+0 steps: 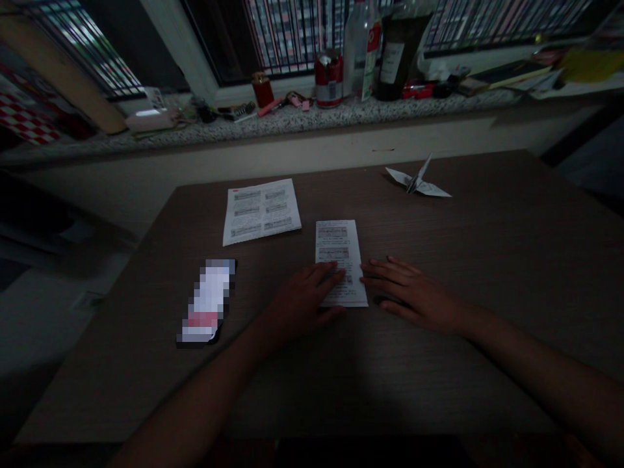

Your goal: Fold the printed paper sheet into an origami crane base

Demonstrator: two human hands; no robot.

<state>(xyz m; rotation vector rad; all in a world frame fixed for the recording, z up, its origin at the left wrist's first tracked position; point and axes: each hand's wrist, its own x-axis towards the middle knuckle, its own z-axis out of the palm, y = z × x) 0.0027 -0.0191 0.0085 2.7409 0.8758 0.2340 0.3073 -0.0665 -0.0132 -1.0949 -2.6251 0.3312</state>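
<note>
A narrow, printed paper (335,242), which looks folded, lies on the brown table (439,390) in front of me. My left hand (305,296) rests over the paper's left and lower part, its fingers apart and partly covering the print. My right hand (414,292) lies on the table at the paper's right edge, fingers stretched toward it and holding nothing. Farther back on the left is a wider printed sheet (263,211). A folded paper crane (416,183) stands near the table's back right.
A phone (207,302) with a lit, pixelated screen lies left of my left forearm. Behind the table, a granite windowsill (209,135) holds a red can (329,81), a clear bottle (358,55), a dark pouch (396,62), a small red jar (262,91) and clutter.
</note>
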